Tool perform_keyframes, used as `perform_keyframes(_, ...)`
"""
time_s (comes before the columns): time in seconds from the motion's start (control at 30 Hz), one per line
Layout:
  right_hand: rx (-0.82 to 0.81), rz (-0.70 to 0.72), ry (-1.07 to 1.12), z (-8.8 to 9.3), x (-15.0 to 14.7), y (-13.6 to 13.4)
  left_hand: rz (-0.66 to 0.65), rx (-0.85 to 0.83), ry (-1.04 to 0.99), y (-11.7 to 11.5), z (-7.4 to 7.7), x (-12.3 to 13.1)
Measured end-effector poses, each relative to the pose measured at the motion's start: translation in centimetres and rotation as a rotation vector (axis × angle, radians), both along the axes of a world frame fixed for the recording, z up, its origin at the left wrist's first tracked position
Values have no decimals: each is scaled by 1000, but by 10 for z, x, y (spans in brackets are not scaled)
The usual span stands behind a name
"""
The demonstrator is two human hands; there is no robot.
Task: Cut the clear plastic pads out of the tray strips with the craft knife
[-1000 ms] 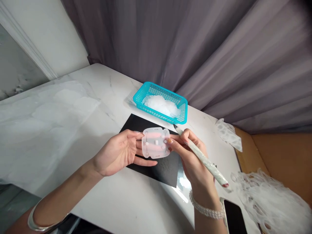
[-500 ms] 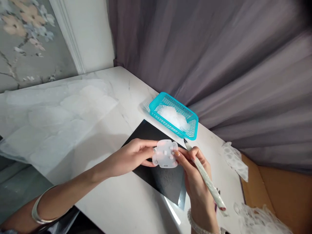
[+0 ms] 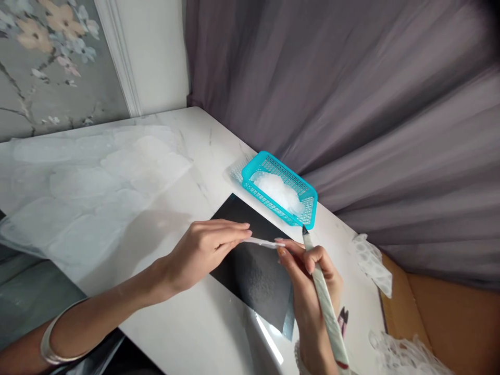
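Observation:
A thin, translucent white plastic piece (image 3: pixel 262 242) is turned edge-on above a black mat (image 3: pixel 250 281). My left hand (image 3: pixel 209 245) pinches its left end between thumb and fingers. At the other end, the thumb and forefinger of my right hand (image 3: pixel 316 276) grip it. The right hand also keeps a pen-like craft knife (image 3: pixel 326 307) with a pale marbled handle tucked across its fingers, its dark tip pointing up and away. Fine pale specks lie on the mat beneath the piece.
Beyond the mat stands a turquoise basket (image 3: pixel 279 190) holding white translucent pieces. Clear plastic sheeting with rounded pieces (image 3: pixel 89 182) covers the table's left. At right are plastic offcuts (image 3: pixel 373 263), a cardboard box (image 3: pixel 449 307) and a dark-tipped tool (image 3: pixel 342 320).
The plastic piece has been tilted from facing me to edge-on. My left hand has rolled over with it, its back now uppermost. The knife stays in my right hand.

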State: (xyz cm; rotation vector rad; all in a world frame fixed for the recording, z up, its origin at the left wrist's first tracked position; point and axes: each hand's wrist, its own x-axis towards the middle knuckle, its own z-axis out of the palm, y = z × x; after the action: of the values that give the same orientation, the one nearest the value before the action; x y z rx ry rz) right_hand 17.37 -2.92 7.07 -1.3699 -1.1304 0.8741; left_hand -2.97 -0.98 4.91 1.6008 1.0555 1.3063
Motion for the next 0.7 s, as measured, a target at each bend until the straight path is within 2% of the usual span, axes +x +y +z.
perform_keyframes(0.1,82,-44,-92,0,-5,5,22,85,92,1,0,-2)
perform_keyframes(0.17,177,-118,-249,0,0,21,52,97,171,2,-1,-8)
perform_keyframes(0.27,383,-323,-555,-8,23,72,128,56,329,4,-4,-31)
perform_keyframes(0.33,413,-397,-734,-22,42,114,220,-2,473,4,-9,-59)
perform_keyframes(0.37,382,-347,-818,-30,51,133,278,-35,556,2,-12,-76)
perform_keyframes(0.43,285,-161,-950,-46,65,157,414,-103,732,-2,-20,-113)
perform_keyframes(0.5,234,-64,-1007,-57,74,162,566,-170,882,-6,-31,-151)
perform_keyframes(0.57,208,-62,-1025,-61,78,152,700,-232,941,-8,-42,-183)
perform_keyframes(0.63,181,-89,-1028,-58,78,137,763,-277,933,-8,-53,-206)
perform_keyframes(0.7,172,-100,-999,-49,77,123,764,-300,897,-6,-60,-221)
